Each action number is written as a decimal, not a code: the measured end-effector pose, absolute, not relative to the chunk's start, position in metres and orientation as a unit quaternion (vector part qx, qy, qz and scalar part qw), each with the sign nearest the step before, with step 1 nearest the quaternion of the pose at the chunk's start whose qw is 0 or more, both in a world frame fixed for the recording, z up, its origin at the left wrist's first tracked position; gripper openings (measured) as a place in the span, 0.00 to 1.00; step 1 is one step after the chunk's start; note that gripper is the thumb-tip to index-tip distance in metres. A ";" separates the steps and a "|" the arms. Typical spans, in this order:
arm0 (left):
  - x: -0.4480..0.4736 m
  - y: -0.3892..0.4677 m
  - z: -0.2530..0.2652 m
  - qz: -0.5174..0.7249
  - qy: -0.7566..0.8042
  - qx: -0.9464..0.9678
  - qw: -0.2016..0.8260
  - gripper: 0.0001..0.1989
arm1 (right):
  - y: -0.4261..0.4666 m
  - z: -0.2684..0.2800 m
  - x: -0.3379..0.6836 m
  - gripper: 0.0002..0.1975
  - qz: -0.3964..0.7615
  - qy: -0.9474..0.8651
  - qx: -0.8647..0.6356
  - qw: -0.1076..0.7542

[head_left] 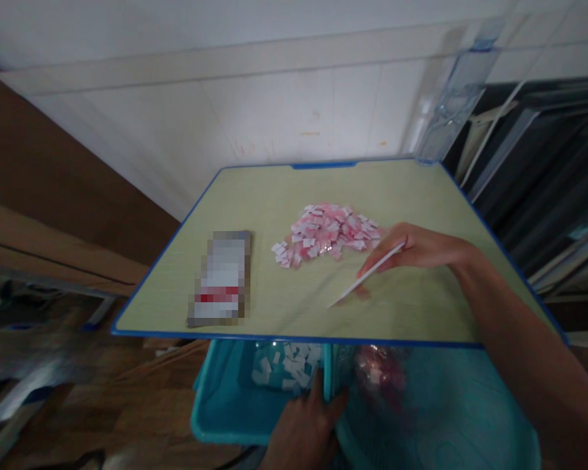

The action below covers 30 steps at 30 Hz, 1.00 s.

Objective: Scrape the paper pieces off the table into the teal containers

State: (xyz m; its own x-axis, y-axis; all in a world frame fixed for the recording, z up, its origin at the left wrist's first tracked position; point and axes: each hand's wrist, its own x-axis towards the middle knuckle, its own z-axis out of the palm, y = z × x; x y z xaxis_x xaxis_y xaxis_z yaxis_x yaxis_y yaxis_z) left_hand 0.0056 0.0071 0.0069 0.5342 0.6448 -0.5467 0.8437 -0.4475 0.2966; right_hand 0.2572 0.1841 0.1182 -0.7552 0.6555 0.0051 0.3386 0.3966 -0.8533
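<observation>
Around the middle of the bench (255, 189), the heap of small pink and white packets (330, 230) lies at about ten o'clock from the fingers of the right hand (399, 248), just beside them, its long axis running nearly nine to three with the left end a little nearer the person. The right hand is clearly the closer one; its fingers are pinched narrow on a thin white strip (353, 286), seen nearly edge-on, which slants from two towards eight o'clock below the heap.

The left hand (304, 424) is down at six o'clock, past the near edge, by the rim of a teal bin (235, 414); whether its fingers grip that rim I cannot tell. White pieces (296, 365) lie inside the bin, and to its right sits a teal basin (451, 411) with a red bundle (379, 372) in clear plastic.

The bench top is pale yellow-green with a blue border. A blurred-out flat rectangle (220, 277), perhaps a phone, lies towards nine o'clock. Between one and two, a clear bottle (451, 108) stands near the white wall (274, 124). Brown wooden furniture (44, 163) fills ten o'clock, with wood-look floor (142, 398) lower left.
</observation>
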 end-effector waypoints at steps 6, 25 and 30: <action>0.007 0.006 0.011 -0.199 0.454 0.826 0.269 0.27 | 0.190 0.116 0.272 0.11 0.484 -0.802 -0.318 0.145; 0.006 0.005 0.007 -0.190 0.451 0.835 0.251 0.27 | 0.197 0.099 0.257 0.16 0.471 -0.722 -0.427 0.273; 0.004 0.004 0.008 -0.187 0.442 0.840 0.253 0.27 | 0.190 0.105 0.259 0.16 0.467 -0.726 -0.439 0.247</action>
